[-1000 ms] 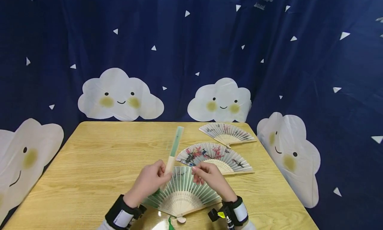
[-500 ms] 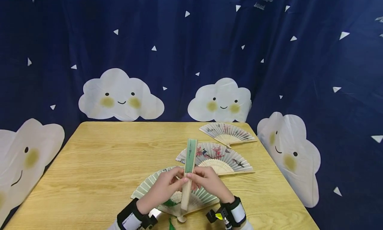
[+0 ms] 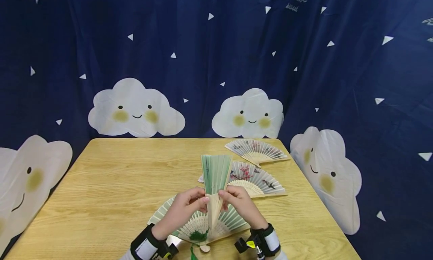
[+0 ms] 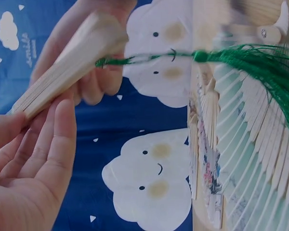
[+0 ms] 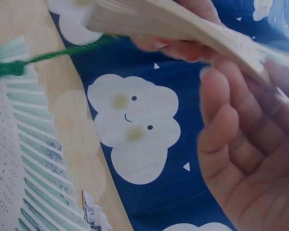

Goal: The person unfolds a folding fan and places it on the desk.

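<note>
A green folding fan (image 3: 216, 173) with pale wooden ribs is held upright between both hands, spread into a narrow wedge. My left hand (image 3: 186, 209) pinches its left outer rib between thumb and fingers. On the opposite rib, my right hand (image 3: 241, 203) has its thumb in front and fingers behind. From the fan's pivot end hangs a green tassel (image 4: 260, 67), seen in the left wrist view. Below the hands, a second green fan (image 3: 169, 215) lies fully spread on the table, partly covered by hands and held fan. Its own green tassel (image 3: 193, 252) trails toward the front edge.
Behind lie two more spread fans: a white one with pink blossoms (image 3: 257, 179) and a smaller one (image 3: 255, 149) near the table's far right corner. The wooden table (image 3: 128, 170) ends at a dark blue curtain (image 3: 196, 46) with cloud figures.
The folded fan was in the left hand alone, tilted. It moved right and upright, the right hand took hold of it, and its ribs have begun to spread apart.
</note>
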### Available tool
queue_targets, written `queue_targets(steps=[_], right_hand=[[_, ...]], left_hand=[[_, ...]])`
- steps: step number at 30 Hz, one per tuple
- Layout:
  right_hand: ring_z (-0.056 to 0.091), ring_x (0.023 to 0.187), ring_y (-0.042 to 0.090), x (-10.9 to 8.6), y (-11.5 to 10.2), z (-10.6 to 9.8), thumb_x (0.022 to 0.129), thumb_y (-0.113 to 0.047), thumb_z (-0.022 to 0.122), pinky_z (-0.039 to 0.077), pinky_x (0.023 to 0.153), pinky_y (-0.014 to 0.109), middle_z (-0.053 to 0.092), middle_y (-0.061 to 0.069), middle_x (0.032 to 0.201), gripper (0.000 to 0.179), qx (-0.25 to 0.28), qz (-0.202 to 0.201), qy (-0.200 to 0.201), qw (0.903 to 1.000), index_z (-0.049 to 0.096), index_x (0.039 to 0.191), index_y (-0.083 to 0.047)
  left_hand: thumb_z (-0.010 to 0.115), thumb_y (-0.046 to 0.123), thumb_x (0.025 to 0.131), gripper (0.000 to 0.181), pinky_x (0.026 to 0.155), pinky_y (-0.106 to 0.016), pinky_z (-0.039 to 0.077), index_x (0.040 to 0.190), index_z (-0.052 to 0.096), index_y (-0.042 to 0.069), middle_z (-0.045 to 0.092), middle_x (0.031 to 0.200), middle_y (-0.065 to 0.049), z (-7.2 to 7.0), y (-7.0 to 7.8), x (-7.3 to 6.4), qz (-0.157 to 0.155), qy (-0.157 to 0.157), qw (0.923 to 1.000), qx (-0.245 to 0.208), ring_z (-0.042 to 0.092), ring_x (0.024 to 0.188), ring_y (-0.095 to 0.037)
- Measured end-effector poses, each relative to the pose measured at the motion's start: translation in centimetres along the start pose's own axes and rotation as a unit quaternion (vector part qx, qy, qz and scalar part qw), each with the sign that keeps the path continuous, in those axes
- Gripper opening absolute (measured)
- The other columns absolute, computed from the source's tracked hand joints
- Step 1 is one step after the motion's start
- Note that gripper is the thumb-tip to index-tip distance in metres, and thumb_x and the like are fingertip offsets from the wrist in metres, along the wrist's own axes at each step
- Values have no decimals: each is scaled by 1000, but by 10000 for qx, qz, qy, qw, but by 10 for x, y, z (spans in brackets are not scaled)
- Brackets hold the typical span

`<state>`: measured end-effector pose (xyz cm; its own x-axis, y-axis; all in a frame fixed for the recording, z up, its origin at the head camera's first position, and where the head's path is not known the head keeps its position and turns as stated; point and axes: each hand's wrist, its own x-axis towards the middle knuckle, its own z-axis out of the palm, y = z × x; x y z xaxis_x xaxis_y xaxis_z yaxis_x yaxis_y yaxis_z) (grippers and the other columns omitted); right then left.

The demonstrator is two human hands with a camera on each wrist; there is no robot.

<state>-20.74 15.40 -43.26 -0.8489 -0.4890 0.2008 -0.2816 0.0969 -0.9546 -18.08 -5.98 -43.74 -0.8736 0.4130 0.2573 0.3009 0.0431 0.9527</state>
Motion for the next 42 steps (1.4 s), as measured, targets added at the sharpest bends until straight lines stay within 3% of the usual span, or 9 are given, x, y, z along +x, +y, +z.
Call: queue_targets(steps=[5,8,12,18,25,29,33,39,42], right_hand=[[60,57,13,-1,4,-13,94,-17,45,51,54,29,64,0,67,23,1256,93,848,9884,57,81,-3],[64,62,13,-3,5,-23,95,-16,42,53,57,24,68,2,70,23,2285,79,1143,9668,59,82,-7],[68,76,17,-4,10,-32,97,-14,38,55,67,23,70,8,80,27,3512,54,1062,9303,62,87,-7],[66,90,21,-1,16,-28,96,-16,39,52,81,26,69,10,88,25,4291,281,1137,8957,61,89,-6],[66,86,19,18,15,-15,92,-21,50,52,82,26,68,8,84,16,4148,744,1708,8907,57,89,-7],[66,85,20,39,17,-9,91,-20,51,53,81,26,66,9,83,14,4044,974,1734,8927,54,92,-6],[66,85,20,68,25,0,93,-20,47,52,82,28,66,9,83,14,4079,1250,1372,8940,51,92,-6],[65,89,23,112,48,20,96,-19,41,48,91,34,64,11,86,17,4080,1984,944,8862,51,94,-5],[64,87,22,133,64,31,95,-16,43,47,92,35,61,11,85,15,4132,2483,1205,8678,51,93,-4]], left_hand=[[52,27,90,27,73,-36,55,97,53,1,64,91,-18,-11,1,-1,3,670,9956,-661,65,81,-28],[52,24,90,29,78,-39,53,100,48,-3,65,93,-17,-17,-1,-2,-50,1099,9872,-1156,65,87,-29],[52,24,90,33,84,-38,52,105,41,-4,65,97,-16,-21,-4,-3,-228,1511,9731,-1723,64,94,-28],[53,23,90,32,85,-36,51,104,37,-1,63,97,-17,-19,-8,0,-612,2161,9423,-2483,62,98,-30],[49,10,92,20,87,-39,49,99,35,-2,56,90,-14,-24,-13,2,-554,2695,9019,-3331,62,98,-33],[47,9,92,18,90,-39,48,99,34,-1,52,86,-9,-35,-20,0,-483,2861,8923,-3459,61,100,-32],[48,11,92,19,89,-39,47,99,35,-1,52,85,-8,-53,-36,0,-461,3201,8891,-3240,63,97,-30],[46,10,93,16,89,-36,47,100,35,0,50,96,-8,-83,-64,-7,-967,3713,8664,-3197,65,93,-25],[42,8,94,13,93,-34,46,102,34,1,44,102,-8,-92,-74,-12,-1366,3686,8551,-3380,63,98,-24]])
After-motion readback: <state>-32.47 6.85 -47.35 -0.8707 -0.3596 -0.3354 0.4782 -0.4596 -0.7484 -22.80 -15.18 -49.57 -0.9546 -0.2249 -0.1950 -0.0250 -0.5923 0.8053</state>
